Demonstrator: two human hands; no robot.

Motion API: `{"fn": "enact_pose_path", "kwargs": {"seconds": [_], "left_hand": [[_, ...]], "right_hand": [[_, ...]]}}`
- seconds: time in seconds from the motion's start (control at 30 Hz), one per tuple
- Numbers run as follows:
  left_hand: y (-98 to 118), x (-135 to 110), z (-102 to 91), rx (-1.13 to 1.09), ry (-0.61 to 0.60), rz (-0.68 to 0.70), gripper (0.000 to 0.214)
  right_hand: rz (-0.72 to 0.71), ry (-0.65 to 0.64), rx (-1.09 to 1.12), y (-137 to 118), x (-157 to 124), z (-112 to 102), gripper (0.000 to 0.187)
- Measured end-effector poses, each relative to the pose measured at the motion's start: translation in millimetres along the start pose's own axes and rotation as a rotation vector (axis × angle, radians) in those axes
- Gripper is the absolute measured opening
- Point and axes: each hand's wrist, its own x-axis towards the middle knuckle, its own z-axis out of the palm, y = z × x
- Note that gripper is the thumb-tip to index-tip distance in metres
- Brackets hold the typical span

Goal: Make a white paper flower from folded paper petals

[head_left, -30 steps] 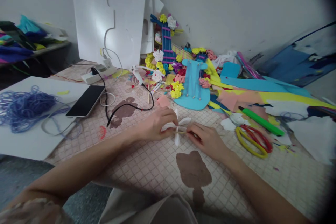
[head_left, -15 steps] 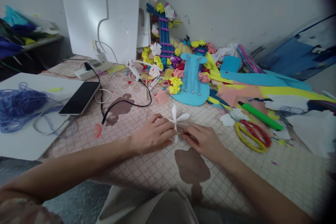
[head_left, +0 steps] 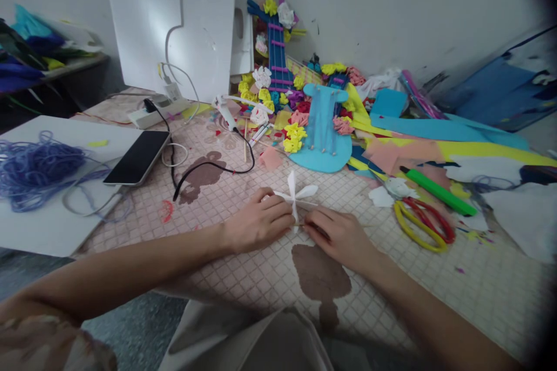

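In the middle of the head view, a white paper flower (head_left: 292, 190) with several narrow petals stands just over the table. My left hand (head_left: 260, 221) is closed on its left side, the fingers curled and hiding part of it. From the right, my right hand (head_left: 342, 236) pinches a thin tan stick (head_left: 299, 225) at the flower's lower petal. Most of that stick is hidden by the fingers. Both hands rest low over the patterned tablecloth (head_left: 243, 269), their fingertips nearly meeting.
Right of my hands lie scissors (head_left: 420, 226) with red and yellow handles and a green marker (head_left: 439, 191). Behind stand a blue guitar-shaped cutout (head_left: 322, 153) and crepe flowers (head_left: 295, 138). Leftward are a glue gun (head_left: 225, 115), its black cord, a phone (head_left: 138, 156) and purple yarn (head_left: 41, 168).
The view has shifted slightly, so the scene sits a little differently in frame. Both hands keep nearly the same hold on the flower and the stick.
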Motion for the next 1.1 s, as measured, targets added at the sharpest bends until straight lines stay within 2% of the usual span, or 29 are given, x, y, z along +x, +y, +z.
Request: {"fn": "enact_pose_path", "kwargs": {"seconds": [0.43, 0.53, 0.63, 1.1], "left_hand": [[3, 1, -1.4, 0.038, -0.056, 0.007, 0.016], [3, 2, -2.0, 0.044, -0.053, 0.0, 0.015], [3, 2, -2.3, 0.027, -0.053, -0.023, 0.014], [4, 4, -0.8, -0.012, -0.033, -0.083, 0.016]], "right_hand": [[0.004, -0.003, 0.0, -1, -1, 2, 0.01], [0.008, -0.011, 0.006, -3, 0, 1, 0.003], [0.008, -0.003, 0.014, -5, 0, 0, 0.011], [-0.01, 0.041, -0.047, -11, 2, 5, 0.006]]}}
